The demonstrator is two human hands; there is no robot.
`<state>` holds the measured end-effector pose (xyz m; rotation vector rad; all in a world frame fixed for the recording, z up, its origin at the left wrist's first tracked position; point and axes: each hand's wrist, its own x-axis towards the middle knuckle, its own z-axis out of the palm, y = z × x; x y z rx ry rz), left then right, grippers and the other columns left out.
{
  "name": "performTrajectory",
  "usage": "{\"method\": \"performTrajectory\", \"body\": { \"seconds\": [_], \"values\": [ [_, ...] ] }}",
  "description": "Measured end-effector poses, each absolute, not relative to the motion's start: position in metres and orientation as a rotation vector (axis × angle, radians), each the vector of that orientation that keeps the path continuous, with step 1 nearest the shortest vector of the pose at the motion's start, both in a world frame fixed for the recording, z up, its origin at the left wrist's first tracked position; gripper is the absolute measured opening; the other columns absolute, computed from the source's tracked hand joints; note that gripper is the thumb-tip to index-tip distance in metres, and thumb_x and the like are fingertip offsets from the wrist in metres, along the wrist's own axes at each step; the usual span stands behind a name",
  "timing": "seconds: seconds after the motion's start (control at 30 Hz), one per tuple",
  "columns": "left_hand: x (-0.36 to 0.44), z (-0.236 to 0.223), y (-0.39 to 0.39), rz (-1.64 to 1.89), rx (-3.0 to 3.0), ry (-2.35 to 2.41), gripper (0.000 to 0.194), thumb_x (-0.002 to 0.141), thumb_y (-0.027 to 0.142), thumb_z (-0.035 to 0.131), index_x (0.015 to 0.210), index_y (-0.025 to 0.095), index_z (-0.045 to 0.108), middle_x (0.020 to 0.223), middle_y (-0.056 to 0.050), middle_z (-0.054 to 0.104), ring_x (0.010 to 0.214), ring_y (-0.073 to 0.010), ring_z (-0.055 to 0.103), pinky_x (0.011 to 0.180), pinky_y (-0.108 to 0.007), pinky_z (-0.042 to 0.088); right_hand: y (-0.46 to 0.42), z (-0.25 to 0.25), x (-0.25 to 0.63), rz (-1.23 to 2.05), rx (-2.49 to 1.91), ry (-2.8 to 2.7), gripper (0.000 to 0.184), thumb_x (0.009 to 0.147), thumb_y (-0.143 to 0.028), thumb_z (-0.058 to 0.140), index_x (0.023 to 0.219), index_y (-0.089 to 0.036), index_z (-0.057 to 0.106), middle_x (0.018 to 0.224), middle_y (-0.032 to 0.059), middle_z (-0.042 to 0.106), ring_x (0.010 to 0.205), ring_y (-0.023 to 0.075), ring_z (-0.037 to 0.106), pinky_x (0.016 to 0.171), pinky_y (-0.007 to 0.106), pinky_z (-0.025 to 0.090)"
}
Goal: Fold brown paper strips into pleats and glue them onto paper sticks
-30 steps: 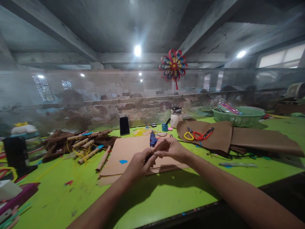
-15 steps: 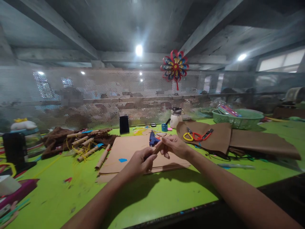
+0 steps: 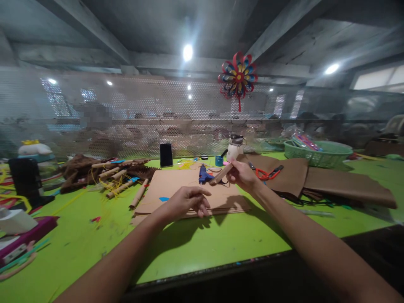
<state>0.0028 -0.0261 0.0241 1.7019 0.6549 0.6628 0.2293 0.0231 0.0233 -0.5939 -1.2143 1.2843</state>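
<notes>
My right hand [image 3: 242, 173] pinches one end of a narrow folded strip of brown paper [image 3: 221, 174], held above the stacked brown sheets. Nothing is in my left hand [image 3: 188, 201]; its fingers are loosely bent and apart over the front of the brown paper sheets [image 3: 154, 185]. A blue glue gun [image 3: 203, 174] lies on the sheets, just beyond the strip's free end. Left of my left hand, a small blue paper piece [image 3: 163, 199] rests on the sheets.
Rolled paper tubes [image 3: 121, 183] with yellow strings lie left, beside a dark phone [image 3: 166, 155]. Behind stand a small blue jar [image 3: 219, 160] and a white jug [image 3: 235, 148]. Red-handled scissors [image 3: 265, 173] lie on brown paper at right, near a green basket [image 3: 331, 153].
My left hand has let go of the brown paper strip and its fingers have spread. My right hand has carried the strip up and to the right, and the view has shifted slightly.
</notes>
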Motion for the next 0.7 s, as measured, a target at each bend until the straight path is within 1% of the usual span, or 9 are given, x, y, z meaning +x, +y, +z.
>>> {"method": "performTrajectory", "body": {
  "seconds": [0.1,0.17,0.27,0.37,0.43,0.5,0.53,0.6,0.7],
  "values": [
    [0.0,0.025,-0.02,0.783,1.547,0.673,0.028,0.08,0.029,0.056,0.101,0.01,0.054,0.081,-0.009,0.065,0.074,-0.0174,0.063,0.068,-0.031,0.05,0.023,0.025,0.231,1.331,-0.572,-1.247,0.035,0.08,-0.045,0.053,0.063,-0.014,0.054,0.041,-0.0011,0.05,0.034,0.0076,0.041,0.034,0.02,0.033],
    [0.0,0.027,-0.019,0.815,1.448,0.664,0.031,0.081,0.033,0.054,0.102,0.01,0.055,0.087,-0.012,0.064,0.081,-0.0181,0.062,0.074,-0.032,0.049,0.019,0.025,0.229,1.399,-0.541,-1.303,0.037,0.08,-0.046,0.052,0.065,-0.013,0.054,0.044,-0.0001,0.053,0.036,0.0082,0.044,0.037,0.02,0.036],
    [0.003,0.028,-0.021,0.793,1.37,0.607,0.042,0.084,0.045,0.046,0.102,0.009,0.057,0.096,-0.014,0.063,0.087,-0.0197,0.06,0.077,-0.032,0.048,0.013,0.023,0.222,1.454,-0.509,-1.401,0.039,0.08,-0.049,0.051,0.069,-0.012,0.057,0.052,0.0025,0.057,0.04,0.0093,0.047,0.04,0.022,0.039],
    [0.01,0.028,-0.028,0.713,1.508,0.564,0.044,0.083,0.049,0.044,0.103,0.011,0.057,0.1,-0.014,0.062,0.092,-0.0213,0.058,0.078,-0.032,0.047,0.006,0.019,0.213,1.398,-0.563,-1.544,0.043,0.08,-0.051,0.049,0.068,-0.011,0.059,0.052,0.0029,0.058,0.041,0.0085,0.047,0.04,0.021,0.037],
    [0.015,0.027,-0.032,0.689,1.679,0.635,0.039,0.077,0.041,0.058,0.103,0.013,0.055,0.096,-0.012,0.064,0.089,-0.0206,0.059,0.076,-0.031,0.047,0.003,0.016,0.205,1.292,-0.63,-1.619,0.044,0.081,-0.051,0.048,0.066,-0.011,0.059,0.048,0.0004,0.054,0.038,0.0065,0.043,0.037,0.019,0.033],
    [0.019,0.023,-0.034,0.74,1.751,0.706,0.042,0.069,0.033,0.067,0.102,0.013,0.052,0.088,-0.009,0.065,0.079,-0.0179,0.061,0.068,-0.029,0.048,0.001,0.013,0.197,1.192,-0.677,-1.634,0.045,0.081,-0.051,0.047,0.063,-0.011,0.058,0.043,-0.0025,0.048,0.035,0.0048,0.037,0.035,0.018,0.027],
    [0.02,0.021,-0.034,0.751,1.747,0.72,0.04,0.069,0.032,0.067,0.101,0.014,0.051,0.083,-0.007,0.064,0.073,-0.0165,0.062,0.064,-0.028,0.049,0.0,0.012,0.194,1.165,-0.688,-1.62,0.045,0.081,-0.051,0.047,0.061,-0.012,0.056,0.042,-0.0035,0.045,0.034,0.0043,0.035,0.034,0.017,0.025],
    [0.022,0.017,-0.033,0.747,1.709,0.712,0.031,0.076,0.032,0.059,0.098,0.014,0.048,0.073,-0.004,0.062,0.062,-0.0143,0.061,0.055,-0.026,0.049,-0.001,0.011,0.189,1.169,-0.695,-1.573,0.044,0.079,-0.052,0.049,0.059,-0.013,0.053,0.041,-0.0043,0.043,0.034,0.0039,0.033,0.034,0.017,0.023],
    [0.021,0.015,-0.032,0.749,1.741,0.729,0.018,0.082,0.03,0.049,0.089,0.015,0.046,0.066,-0.002,0.059,0.051,-0.0115,0.059,0.045,-0.021,0.046,-0.003,0.011,0.187,1.211,-0.68,-1.499,0.041,0.075,-0.051,0.056,0.058,-0.014,0.05,0.042,-0.0048,0.044,0.033,0.0038,0.033,0.033,0.018,0.022]
  ]
}}
